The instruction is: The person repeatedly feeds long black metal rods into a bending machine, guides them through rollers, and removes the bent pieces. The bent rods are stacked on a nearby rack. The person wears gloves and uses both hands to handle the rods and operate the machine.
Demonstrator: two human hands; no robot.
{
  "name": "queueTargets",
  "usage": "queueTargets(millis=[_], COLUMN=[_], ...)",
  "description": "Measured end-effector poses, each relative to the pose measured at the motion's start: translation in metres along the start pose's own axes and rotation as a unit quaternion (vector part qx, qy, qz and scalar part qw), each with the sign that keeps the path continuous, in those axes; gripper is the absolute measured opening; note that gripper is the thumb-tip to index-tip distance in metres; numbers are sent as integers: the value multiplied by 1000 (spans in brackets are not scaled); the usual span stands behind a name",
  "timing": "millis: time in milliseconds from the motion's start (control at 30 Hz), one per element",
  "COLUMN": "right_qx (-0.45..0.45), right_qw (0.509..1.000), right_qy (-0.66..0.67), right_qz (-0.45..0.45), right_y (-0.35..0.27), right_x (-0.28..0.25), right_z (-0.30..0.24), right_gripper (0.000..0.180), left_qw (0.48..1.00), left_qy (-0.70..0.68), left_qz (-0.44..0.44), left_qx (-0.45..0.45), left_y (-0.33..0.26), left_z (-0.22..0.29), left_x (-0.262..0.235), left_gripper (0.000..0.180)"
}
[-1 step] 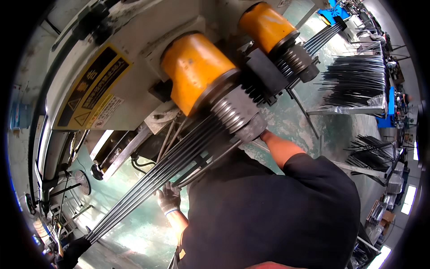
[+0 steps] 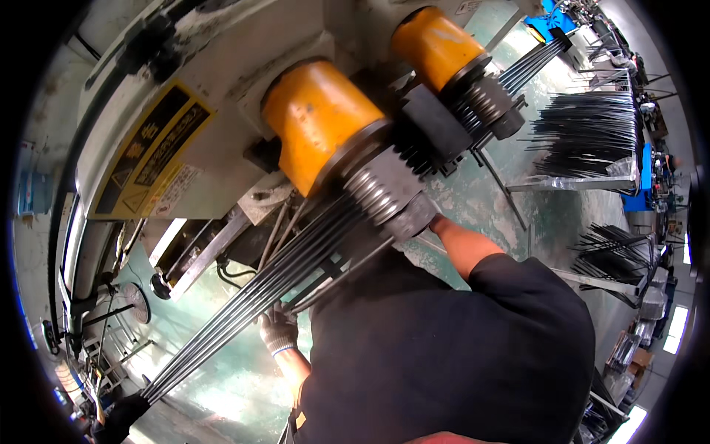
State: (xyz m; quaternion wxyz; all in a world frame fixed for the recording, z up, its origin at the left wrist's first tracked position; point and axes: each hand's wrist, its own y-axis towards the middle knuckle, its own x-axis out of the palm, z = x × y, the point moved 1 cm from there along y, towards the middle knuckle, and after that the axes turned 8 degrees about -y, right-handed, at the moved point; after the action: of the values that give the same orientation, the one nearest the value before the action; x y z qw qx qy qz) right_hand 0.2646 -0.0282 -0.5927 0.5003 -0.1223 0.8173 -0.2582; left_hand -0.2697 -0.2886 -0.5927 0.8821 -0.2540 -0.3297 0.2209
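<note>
- The orange cylinder (image 2: 322,126) looks a bit lower; the rods (image 2: 240,309) hardly moved.
- The rods already run in under it; I can't tell what's left.
- They're long, thin, dark, shiny.
- Left hand (image 2: 279,330), gloved, beside them: can't tell if it's gripping.
- Right hand (image 2: 436,224) mostly hidden: can't tell.

Cylinders (image 2: 322,122) are orange, rods (image 2: 237,304) seemingly black, the floor (image 2: 473,203) mottled green.

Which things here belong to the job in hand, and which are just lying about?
In use, it seems:
- gloved left hand
- right hand, mostly hidden
- long dark rods
- orange cylinders

Apparently lying about:
- stacked rods
- brown box
</note>
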Motion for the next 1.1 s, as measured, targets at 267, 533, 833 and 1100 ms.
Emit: queueTargets(millis=[267,533,833,1100], right_qx=[60,185,172,111], right_qw=[998,980,985,989], right_qy=[5,-10,8,80], right_qz=[32,-76,-13,51], right_y=[-39,-201,-215,-191], right_x=[20,93,104,52], right_z=[40,120,129,98], right_gripper=[47,48,53,50], left_qw=[998,963,986,987], left_qy=[-63,186,-132,-75], left_qz=[-8,-196,100,80], left_qx=[-26,6,-12,121], left_y=[26,54,-6,-30], left_z=[23,1,52,115], left_x=[-21,-15,72,170], left_gripper=[25,44,51,53])
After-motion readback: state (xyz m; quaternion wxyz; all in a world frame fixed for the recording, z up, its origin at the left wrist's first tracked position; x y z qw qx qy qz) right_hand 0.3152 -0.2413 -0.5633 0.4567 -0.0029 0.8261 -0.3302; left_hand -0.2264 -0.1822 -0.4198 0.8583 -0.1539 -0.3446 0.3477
